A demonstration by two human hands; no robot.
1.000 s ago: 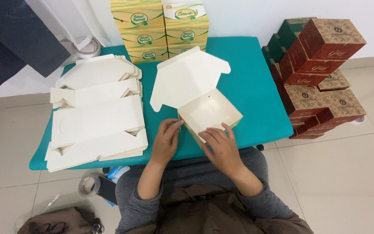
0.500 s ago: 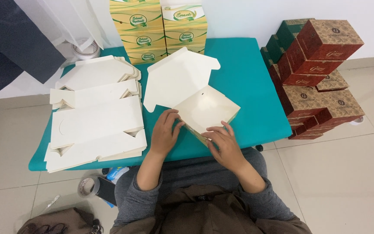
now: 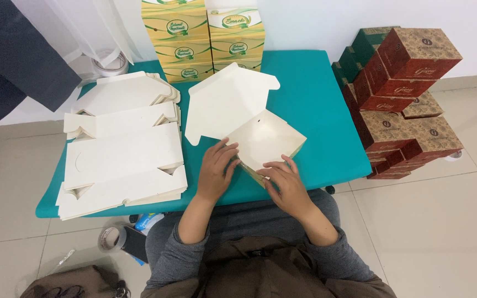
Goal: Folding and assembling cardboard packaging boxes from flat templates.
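The cream cardboard box [image 3: 266,140] lay half-folded on the teal table [image 3: 316,94], its lid flap raised open toward the yellow boxes [image 3: 205,38]. The left hand [image 3: 216,171] and right hand [image 3: 288,185] both pinched its near wall. A stack of flat box blanks [image 3: 122,149] sat just left.

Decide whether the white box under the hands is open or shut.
Open: the white box has its lid flap standing back, baring an empty inside.
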